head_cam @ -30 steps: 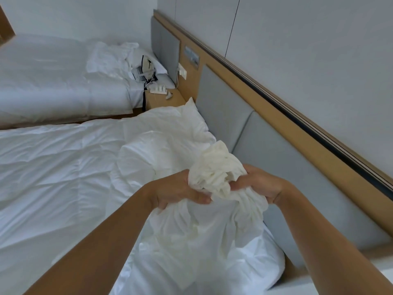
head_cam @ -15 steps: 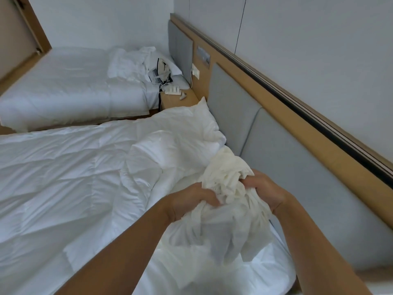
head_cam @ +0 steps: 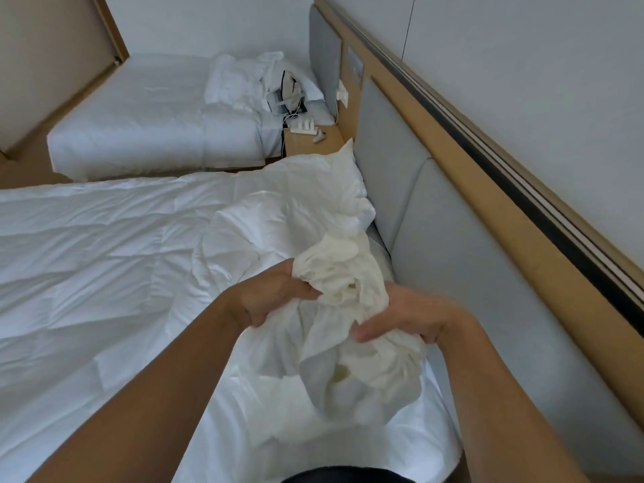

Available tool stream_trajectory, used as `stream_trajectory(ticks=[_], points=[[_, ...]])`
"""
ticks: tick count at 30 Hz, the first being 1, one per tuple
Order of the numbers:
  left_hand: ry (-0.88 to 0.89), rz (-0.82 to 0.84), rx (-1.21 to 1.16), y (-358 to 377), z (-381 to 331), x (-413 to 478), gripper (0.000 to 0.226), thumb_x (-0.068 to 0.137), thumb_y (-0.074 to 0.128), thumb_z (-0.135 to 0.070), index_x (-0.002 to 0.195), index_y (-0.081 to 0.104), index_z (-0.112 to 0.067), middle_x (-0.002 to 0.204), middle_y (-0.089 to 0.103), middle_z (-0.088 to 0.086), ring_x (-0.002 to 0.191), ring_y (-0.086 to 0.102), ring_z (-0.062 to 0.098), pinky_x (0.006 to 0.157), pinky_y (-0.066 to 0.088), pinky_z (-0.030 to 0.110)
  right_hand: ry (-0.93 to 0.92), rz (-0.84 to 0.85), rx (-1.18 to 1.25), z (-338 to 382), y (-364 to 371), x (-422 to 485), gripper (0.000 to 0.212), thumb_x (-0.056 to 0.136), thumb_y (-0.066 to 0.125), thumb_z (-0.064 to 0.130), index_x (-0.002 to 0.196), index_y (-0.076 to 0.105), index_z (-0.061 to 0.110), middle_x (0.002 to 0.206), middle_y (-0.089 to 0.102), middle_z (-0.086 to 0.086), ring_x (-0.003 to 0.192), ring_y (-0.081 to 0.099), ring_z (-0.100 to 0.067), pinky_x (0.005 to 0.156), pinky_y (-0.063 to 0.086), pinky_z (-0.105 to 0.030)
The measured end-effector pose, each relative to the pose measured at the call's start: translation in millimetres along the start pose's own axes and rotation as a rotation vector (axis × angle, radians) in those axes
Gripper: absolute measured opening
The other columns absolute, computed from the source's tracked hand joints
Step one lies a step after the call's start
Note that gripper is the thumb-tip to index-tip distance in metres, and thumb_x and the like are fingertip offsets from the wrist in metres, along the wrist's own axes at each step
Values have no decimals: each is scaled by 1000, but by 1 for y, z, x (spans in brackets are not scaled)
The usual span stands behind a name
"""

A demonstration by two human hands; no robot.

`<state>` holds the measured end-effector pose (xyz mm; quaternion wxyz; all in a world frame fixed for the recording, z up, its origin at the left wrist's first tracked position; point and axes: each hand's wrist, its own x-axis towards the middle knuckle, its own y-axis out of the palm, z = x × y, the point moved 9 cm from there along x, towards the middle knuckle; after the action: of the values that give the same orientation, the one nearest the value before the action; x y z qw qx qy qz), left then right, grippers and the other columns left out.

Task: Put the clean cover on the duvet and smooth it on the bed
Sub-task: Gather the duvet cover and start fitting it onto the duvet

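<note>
A bunched, cream-white duvet cover (head_cam: pixel 343 273) is gathered in front of me above the head end of the near bed (head_cam: pixel 428 444). My left hand (head_cam: pixel 278 296) grips the bunch from the left, fingers curled into the cloth. From the right, my right hand (head_cam: pixel 400 320) holds a lower fold, thumb across the fabric. The white quilted duvet (head_cam: pixel 104 259) lies spread over the bed to the left, its near corner crumpled under the cover.
A grey padded headboard (head_cam: pixel 453 273) with a wooden rail runs along the right wall. A wooden nightstand (head_cam: pixel 313 141) with chargers stands between the beds. A second bed (head_cam: pixel 156 134) with rumpled pillows and a bag lies beyond.
The bunched cover has dropped lower. My right hand has shifted down to a lower fold, while my left keeps its grip. The view has tilted down and swung left.
</note>
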<state>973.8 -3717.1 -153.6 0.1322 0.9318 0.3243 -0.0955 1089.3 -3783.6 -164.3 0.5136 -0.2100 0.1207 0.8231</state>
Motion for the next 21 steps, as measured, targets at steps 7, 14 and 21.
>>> stream_trajectory(ticks=[7, 14, 21], points=[[65, -41, 11, 12, -2, 5, 38, 71, 69, -5, 109, 70, -9, 101, 76, 6, 94, 73, 22, 78, 57, 30, -27, 32, -4, -5, 0, -11, 61, 65, 84, 8, 123, 65, 15, 121, 72, -8, 112, 69, -24, 98, 56, -42], [77, -49, 104, 25, 4, 5, 37, 77, 60, -5, 113, 65, -7, 97, 76, -4, 94, 72, 10, 79, 54, 21, -30, 189, 189, -28, 21, -23, 56, 58, 82, 5, 112, 68, 15, 110, 72, -8, 106, 69, -28, 91, 57, -43], [67, -35, 163, 44, 13, 16, 37, 79, 61, -7, 116, 66, -9, 105, 76, -4, 103, 71, 12, 83, 53, 20, 49, 229, 11, -44, 7, -40, 43, 76, 75, -12, 110, 71, 15, 109, 75, -5, 104, 71, -24, 90, 59, -39]])
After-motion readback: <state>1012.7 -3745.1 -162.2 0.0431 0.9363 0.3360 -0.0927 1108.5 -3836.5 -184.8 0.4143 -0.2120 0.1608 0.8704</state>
